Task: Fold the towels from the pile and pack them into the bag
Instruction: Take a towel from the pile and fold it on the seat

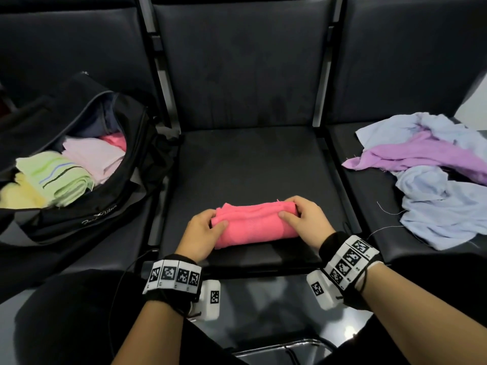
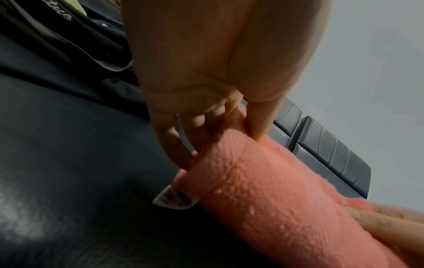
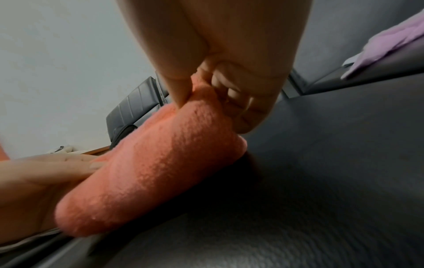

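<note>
A pink towel (image 1: pixel 253 225) lies folded into a thick bundle on the front of the middle black seat (image 1: pixel 250 164). My left hand (image 1: pixel 207 227) grips its left end, thumb on top and fingers curled over the far edge. My right hand (image 1: pixel 297 217) grips the right end the same way. The left wrist view shows the towel (image 2: pixel 275 199) pinched by my left hand (image 2: pixel 218 137), with a white label poking out below. In the right wrist view my right hand (image 3: pixel 211 98) pinches the towel (image 3: pixel 156 172). An open black bag (image 1: pixel 87 206) sits on the left seat.
Inside the bag lie folded towels: green striped (image 1: pixel 55 177), yellow (image 1: pixel 18 196), pale pink (image 1: pixel 95 156) and a pink one. On the right seat is a loose pile of light blue (image 1: pixel 442 214) and purple (image 1: pixel 421 156) towels. Seat backs rise behind.
</note>
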